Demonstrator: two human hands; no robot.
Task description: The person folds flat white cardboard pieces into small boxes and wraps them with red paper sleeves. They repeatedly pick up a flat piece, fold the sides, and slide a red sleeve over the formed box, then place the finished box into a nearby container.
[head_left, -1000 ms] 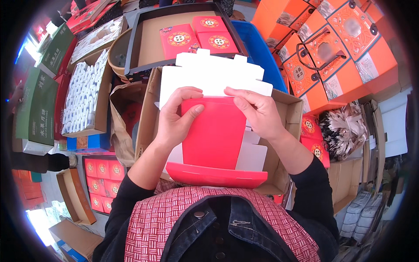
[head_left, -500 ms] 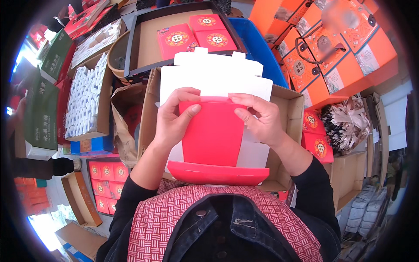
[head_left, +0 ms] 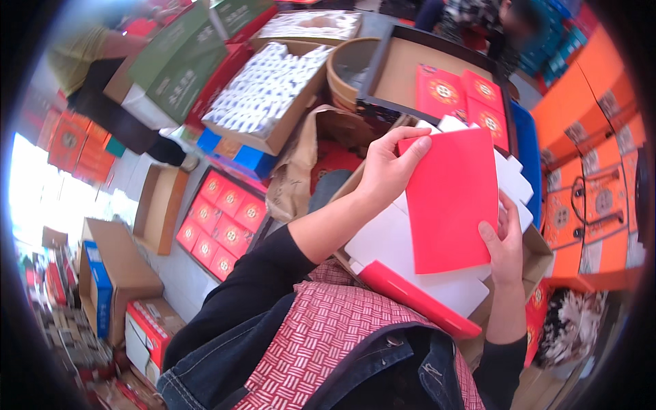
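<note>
Left hand is pinching the red panel near its top-left corner, right hand is gripping its right edge. Panel's covering part of the white card; flaps are sticking out, so nothing's looking closed up yet.

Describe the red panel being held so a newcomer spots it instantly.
Above the patterned apron is white cardboard. Over it is the red panel, held by the left hand at its upper left and the right hand at its right edge. Unlike the red boxes farther up, its face is plain, without a round emblem.
</note>
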